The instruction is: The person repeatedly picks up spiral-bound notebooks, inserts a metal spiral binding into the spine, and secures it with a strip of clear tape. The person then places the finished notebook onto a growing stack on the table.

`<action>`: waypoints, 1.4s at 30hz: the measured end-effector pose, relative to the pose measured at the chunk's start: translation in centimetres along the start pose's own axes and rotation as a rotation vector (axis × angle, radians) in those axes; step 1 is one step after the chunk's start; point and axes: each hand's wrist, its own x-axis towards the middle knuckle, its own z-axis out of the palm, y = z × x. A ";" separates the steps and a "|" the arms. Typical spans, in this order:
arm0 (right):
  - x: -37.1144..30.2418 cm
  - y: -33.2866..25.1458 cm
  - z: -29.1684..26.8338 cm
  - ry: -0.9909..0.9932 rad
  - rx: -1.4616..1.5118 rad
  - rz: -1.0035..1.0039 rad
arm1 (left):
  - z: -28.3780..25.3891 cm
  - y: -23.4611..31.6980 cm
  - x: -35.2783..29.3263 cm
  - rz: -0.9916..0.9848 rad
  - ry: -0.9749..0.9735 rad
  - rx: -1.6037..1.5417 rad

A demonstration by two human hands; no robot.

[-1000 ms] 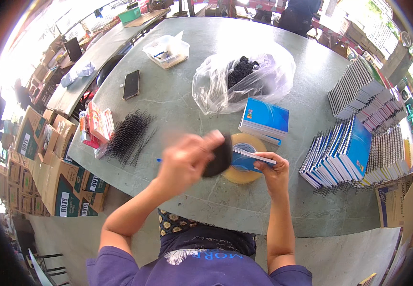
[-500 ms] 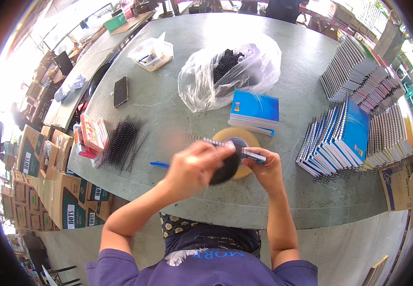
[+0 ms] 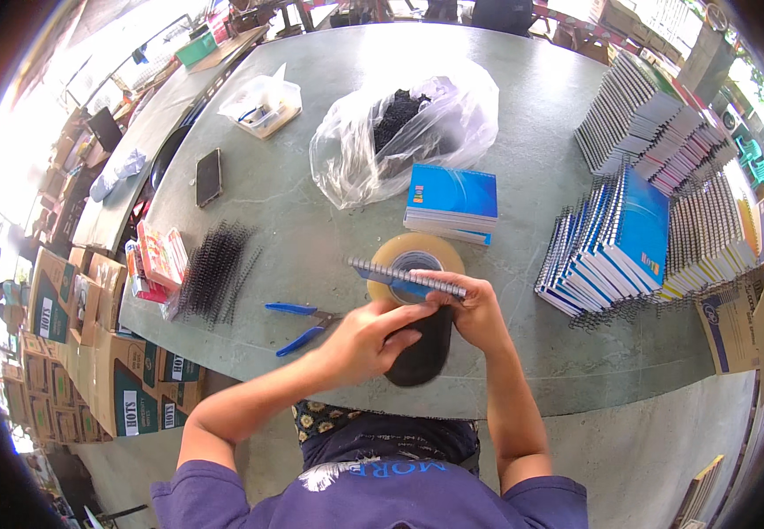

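Observation:
A small spiral notebook (image 3: 380, 272) with a blue cover is held up, its wire coil along the top edge. At its right end, my right hand (image 3: 479, 319) is closed on it. My left hand (image 3: 366, 339) is at the notebook's lower side with its fingers bent, their tips close to the right hand's fingers. Below the hands is a dark rounded object (image 3: 423, 357), partly covered. Behind the notebook lies a wide roll of tan tape (image 3: 449, 254). Blue-handled pliers (image 3: 292, 309) rest left of my left hand, their jaws hidden by it.
Blue notebooks (image 3: 453, 189) are stacked beyond the tape. Further back is a clear bag (image 3: 347, 150) of black coils. Loose coils (image 3: 214, 273), a phone (image 3: 209, 178) and a plastic tub (image 3: 285, 101) are at left. Bound notebooks (image 3: 638, 225) stand in piles at right.
My left hand has moved off the coil to the notebook's lower side. The pliers show more fully, and the dark object appears lower. The right hand still holds the notebook.

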 end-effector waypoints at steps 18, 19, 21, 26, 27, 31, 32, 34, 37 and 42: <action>-2.3 0.7 0.2 0.235 -0.182 0.055 | -0.6 1.1 5.8 0.231 0.072 0.298; -2.5 0.7 0.4 0.266 -0.168 0.030 | -0.1 1.1 5.9 0.253 0.045 0.295; -2.5 1.3 0.2 0.263 -0.149 0.023 | 0.6 0.8 6.0 0.293 0.000 0.302; -2.8 1.1 0.6 0.267 -0.145 -0.048 | 1.2 0.4 6.2 0.360 0.030 0.237; -2.9 1.3 0.8 0.278 -0.152 -0.071 | 1.1 0.5 6.3 0.347 0.029 0.228; -3.0 1.7 1.7 0.327 -0.381 -0.148 | 1.2 0.8 6.6 0.347 0.112 0.223; -3.3 1.4 1.5 0.324 -0.346 -0.119 | 1.2 0.3 6.3 0.277 0.055 0.283; -3.7 0.9 0.5 0.329 -0.273 -0.065 | 0.2 2.5 6.2 0.393 0.213 0.363; -4.2 -8.9 -2.8 0.571 -0.632 -0.407 | -3.8 4.7 5.8 0.447 0.481 0.452; -5.1 -14.5 -7.0 0.536 -0.102 -0.688 | -3.9 7.4 7.9 0.344 0.546 -0.114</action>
